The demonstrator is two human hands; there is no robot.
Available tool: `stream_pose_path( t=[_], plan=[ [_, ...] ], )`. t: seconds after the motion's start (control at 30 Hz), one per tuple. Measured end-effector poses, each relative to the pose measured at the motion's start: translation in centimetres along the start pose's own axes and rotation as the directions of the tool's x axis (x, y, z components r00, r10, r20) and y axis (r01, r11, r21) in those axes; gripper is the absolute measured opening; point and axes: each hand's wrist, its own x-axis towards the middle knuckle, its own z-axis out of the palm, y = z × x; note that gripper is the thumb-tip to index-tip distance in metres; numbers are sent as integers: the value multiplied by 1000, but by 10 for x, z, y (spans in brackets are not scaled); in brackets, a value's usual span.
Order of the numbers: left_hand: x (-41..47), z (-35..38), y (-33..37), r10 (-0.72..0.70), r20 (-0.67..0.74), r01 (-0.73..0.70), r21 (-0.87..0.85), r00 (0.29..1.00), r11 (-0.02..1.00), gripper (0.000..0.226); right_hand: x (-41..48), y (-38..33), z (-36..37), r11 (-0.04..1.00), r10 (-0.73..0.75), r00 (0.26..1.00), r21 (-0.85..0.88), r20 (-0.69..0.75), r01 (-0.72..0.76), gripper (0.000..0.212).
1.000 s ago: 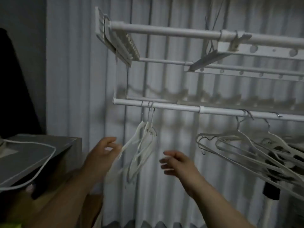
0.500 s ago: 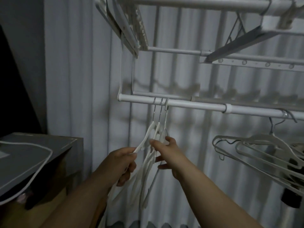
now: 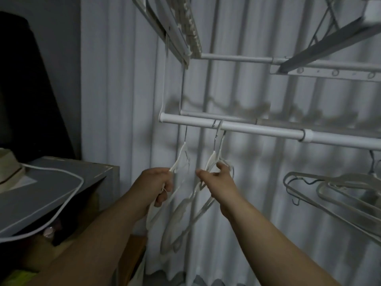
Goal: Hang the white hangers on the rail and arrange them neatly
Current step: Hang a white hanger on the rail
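Note:
A white rail [image 3: 257, 130] runs across the middle of the view. One white hanger [image 3: 181, 159] hangs near the rail's left end, and my left hand [image 3: 156, 185] is closed on its shoulder. To its right two white hangers [image 3: 214, 159] hang close together, with my right hand [image 3: 216, 180] gripping them just below their hooks. A gap separates the single hanger from the pair. More white hangers [image 3: 338, 188] hang in a loose bunch at the far right.
An upper rack [image 3: 237, 58] with bars and a grey brace sits overhead. A white pleated curtain [image 3: 123, 100] hangs behind the rail. At left, a grey box [image 3: 61, 178] carries a white cord and a straw hat [image 3: 8, 170].
Both hands went from near the bunched hangers to gripping them. The left hand drew one hanger left along the rail, away from the other two. The view moved closer.

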Motion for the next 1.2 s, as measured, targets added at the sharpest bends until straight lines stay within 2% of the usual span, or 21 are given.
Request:
stream_pose_path(
  t=[0.13, 0.23, 0.37, 0.47, 0.57, 0.63, 0.7, 0.77, 0.83, 0.97, 1.07, 1.13, 1.2],
  plan=[
    [8, 1, -8, -71, -60, 74, 51, 996, 996, 25, 6, 6, -8, 1000, 20, 999, 1, 31, -20, 68],
    [10, 0, -10, -71, -135, 91, 146, 988, 985, 20, 5, 8, -13, 999, 30, 999, -11, 34, -30, 65],
    [-5, -19, -13, -98, -177, 128, 168, 979, 977, 28, 5, 11, -17, 999, -10, 1000, 53, -11, 10, 64],
    [-33, -38, -11, -35, -180, 55, 110, 983, 992, 23, 4, 11, -22, 989, -141, 980, 21, -138, 145, 58],
    [-62, -53, -4, 17, -187, 12, 152, 982, 988, 26, 1, 8, -23, 914, -404, 885, -136, -232, 381, 48],
    [-87, -64, -1, 26, -243, 10, 147, 970, 989, 27, -11, 0, -19, 823, -556, 818, -236, -145, 517, 47],
    [-115, -74, 1, 52, -284, -9, 151, 957, 989, 28, -25, -8, -14, 725, -638, 769, -307, 38, 617, 51],
    [-145, -84, 3, 77, -309, -28, 161, 948, 987, 30, -33, -15, -6, 603, -683, 695, -365, 223, 709, 48],
    [-173, -89, 5, 92, -326, -26, 201, 941, 979, 34, -40, -22, 3, 554, -654, 662, -365, 366, 748, 44],
    [-211, -99, 11, 110, -278, -2, 361, 954, 932, 35, -60, -38, 29, 650, -457, 689, -318, 563, 691, 61],
    [-233, -106, 21, 134, -233, -3, 491, 963, 871, 36, -79, -49, 49, 712, -371, 651, -248, 663, 657, 68],
    [-248, -111, 31, 164, -202, -20, 573, 965, 820, 36, -93, -54, 57, 740, -316, 613, -216, 725, 637, 65],
    [-265, -118, 40, 157, -171, -18, 620, 973, 784, 36, -107, -59, 62, 765, -288, 596, -195, 749, 614, 53]
  ],
)
